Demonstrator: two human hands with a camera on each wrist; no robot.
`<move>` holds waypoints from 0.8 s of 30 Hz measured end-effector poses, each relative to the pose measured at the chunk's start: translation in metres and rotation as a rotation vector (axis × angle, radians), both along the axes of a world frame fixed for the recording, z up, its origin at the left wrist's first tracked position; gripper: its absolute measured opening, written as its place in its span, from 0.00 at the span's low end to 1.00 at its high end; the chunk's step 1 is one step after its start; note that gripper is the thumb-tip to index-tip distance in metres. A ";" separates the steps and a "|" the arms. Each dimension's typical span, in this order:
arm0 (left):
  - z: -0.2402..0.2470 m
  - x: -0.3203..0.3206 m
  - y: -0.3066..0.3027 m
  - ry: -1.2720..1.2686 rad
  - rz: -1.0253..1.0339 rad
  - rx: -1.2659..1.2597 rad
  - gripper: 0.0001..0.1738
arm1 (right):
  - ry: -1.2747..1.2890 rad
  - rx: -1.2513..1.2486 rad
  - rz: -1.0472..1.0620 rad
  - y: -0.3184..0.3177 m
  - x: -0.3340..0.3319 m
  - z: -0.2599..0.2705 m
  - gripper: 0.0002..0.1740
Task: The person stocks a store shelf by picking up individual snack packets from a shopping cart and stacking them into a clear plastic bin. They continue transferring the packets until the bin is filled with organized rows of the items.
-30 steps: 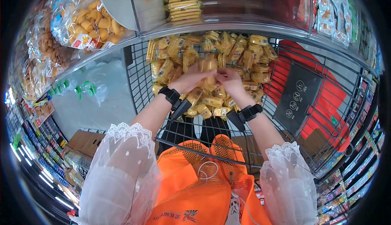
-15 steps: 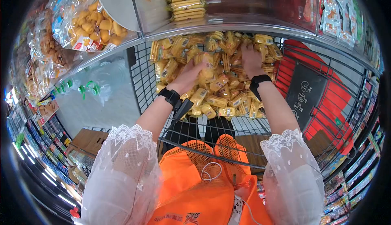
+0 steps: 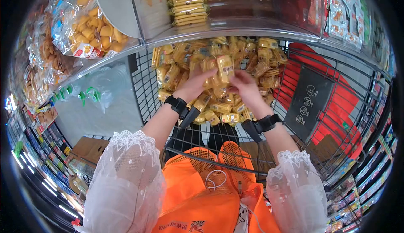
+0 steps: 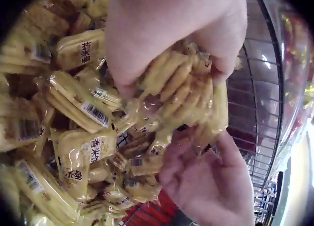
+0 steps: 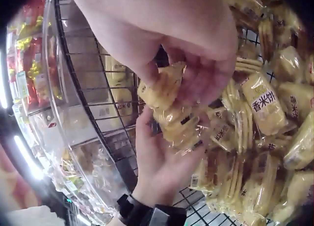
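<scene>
My left hand (image 3: 194, 85) holds a bunch of yellow rice cracker packets (image 4: 181, 84) above the heap in the wire cart. Facing it, my right hand (image 3: 246, 90) pinches one rice cracker packet (image 5: 164, 86) at the end of that bunch, its printed side upward in the head view. Both hands are close together, with the bunch between them. Beneath them, many loose rice cracker packets (image 5: 265, 106) lie jumbled in the cart (image 3: 145, 89). The left fingers are partly hidden behind the packets.
Just beyond the cart runs a clear shelf bin (image 3: 235, 28) with stacked yellow packets (image 3: 189, 5) inside. Bagged snacks (image 3: 97, 30) fill the left bin. A red sheet (image 3: 336, 119) and a black panel (image 3: 306, 94) lie at the cart's right side.
My right hand reached away to the far right of the heap, then came back to my left hand with a packet. The left hand stayed near the middle, holding its bunch.
</scene>
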State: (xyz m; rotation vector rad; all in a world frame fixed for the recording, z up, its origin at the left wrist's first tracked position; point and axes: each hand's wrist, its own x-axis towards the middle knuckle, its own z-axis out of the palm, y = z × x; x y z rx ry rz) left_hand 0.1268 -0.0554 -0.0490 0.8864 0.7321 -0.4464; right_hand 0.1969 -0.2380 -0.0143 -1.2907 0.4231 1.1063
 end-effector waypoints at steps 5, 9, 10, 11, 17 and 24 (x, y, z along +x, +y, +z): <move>0.020 0.002 -0.001 -0.029 0.014 0.028 0.26 | 0.165 0.070 0.114 0.006 0.004 0.005 0.16; 0.051 0.015 -0.008 0.129 -0.226 0.512 0.31 | 0.219 0.276 0.082 0.003 -0.006 0.000 0.15; 0.038 0.012 -0.008 0.060 -0.291 0.623 0.32 | 0.198 0.249 0.064 0.003 -0.008 0.001 0.16; 0.015 0.003 -0.009 -0.010 -0.356 0.733 0.33 | 0.177 0.222 0.045 0.002 -0.012 0.000 0.16; 0.059 0.024 -0.022 -0.158 -0.473 0.882 0.47 | -0.080 0.064 0.064 0.003 -0.008 0.023 0.25; 0.221 0.093 -0.005 -0.764 -0.648 1.081 0.56 | -0.193 0.321 -0.023 -0.023 0.013 0.109 0.27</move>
